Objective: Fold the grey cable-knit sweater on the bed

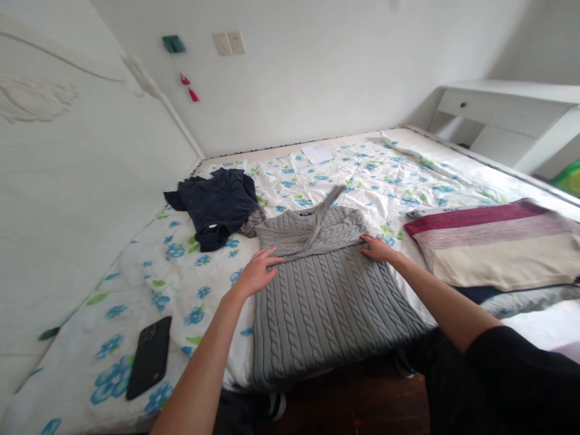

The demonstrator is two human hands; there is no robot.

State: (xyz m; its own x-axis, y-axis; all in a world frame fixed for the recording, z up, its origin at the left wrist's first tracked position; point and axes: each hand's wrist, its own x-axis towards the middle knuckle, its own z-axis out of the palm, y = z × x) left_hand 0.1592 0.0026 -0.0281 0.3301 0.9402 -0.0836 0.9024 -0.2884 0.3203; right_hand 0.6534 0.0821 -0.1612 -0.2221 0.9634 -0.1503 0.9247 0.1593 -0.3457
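Note:
A grey cable-knit sweater lies flat on the bed in front of me, its neck end away from me. Both sleeves are folded inward across the chest, and one cuff sticks up past the collar. My left hand is open, with its spread fingers resting at the sweater's left edge near the folded sleeve. At the opposite edge, my right hand lies open, fingertips touching the folded sleeve. The sweater's hem reaches the near edge of the bed.
Dark crumpled clothes lie at the back left. To the right is a stack of folded clothes with a striped sweater on top. A black phone rests at the front left. Paper lies on the flowered sheet near the wall.

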